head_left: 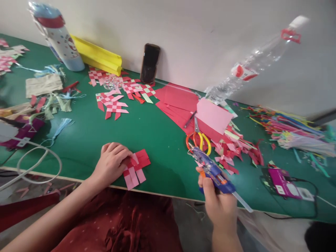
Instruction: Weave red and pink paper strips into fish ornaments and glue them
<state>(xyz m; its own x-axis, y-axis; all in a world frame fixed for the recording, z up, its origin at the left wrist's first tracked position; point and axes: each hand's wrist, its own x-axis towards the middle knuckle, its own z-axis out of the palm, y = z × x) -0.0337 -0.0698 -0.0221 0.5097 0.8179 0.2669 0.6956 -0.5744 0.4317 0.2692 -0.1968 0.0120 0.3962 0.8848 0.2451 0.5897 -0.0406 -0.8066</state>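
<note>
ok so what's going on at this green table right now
A person's left hand is on a partly woven red-and-pink paper piece near the green table's front edge. Their right hand grips a blue hot glue gun, nozzle beside the scissors and away from that piece. Fish-shaped woven paper pieces lie farther back.

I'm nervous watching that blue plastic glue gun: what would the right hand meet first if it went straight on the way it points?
Leading with the glue gun, the right hand would probably meet the orange-and-yellow-handled metal scissors first, though depth is unclear and it might pass above.
</note>
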